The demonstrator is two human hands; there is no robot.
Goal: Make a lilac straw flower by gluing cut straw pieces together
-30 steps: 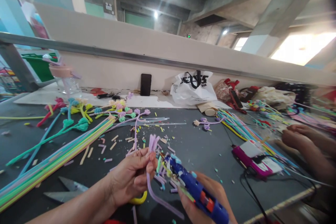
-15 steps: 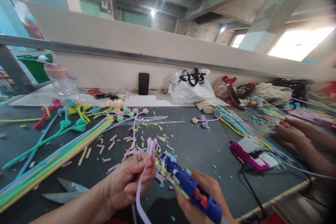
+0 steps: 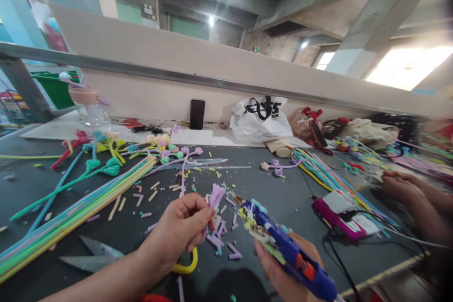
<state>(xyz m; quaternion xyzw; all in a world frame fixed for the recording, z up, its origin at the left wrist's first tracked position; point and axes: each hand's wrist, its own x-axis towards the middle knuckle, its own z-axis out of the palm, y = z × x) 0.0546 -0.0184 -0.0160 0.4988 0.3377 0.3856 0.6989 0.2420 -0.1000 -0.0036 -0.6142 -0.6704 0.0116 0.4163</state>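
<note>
Pinching fanned lilac strands [image 3: 216,195], gripping a crusted, blue plastic glue gun [image 3: 288,241].

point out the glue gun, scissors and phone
Glue gun [image 3: 284,242]: head view, on its blue body
Scissors [image 3: 87,263]: head view, on the lower blade
Phone [image 3: 197,114]: head view, on its dark middle
</note>
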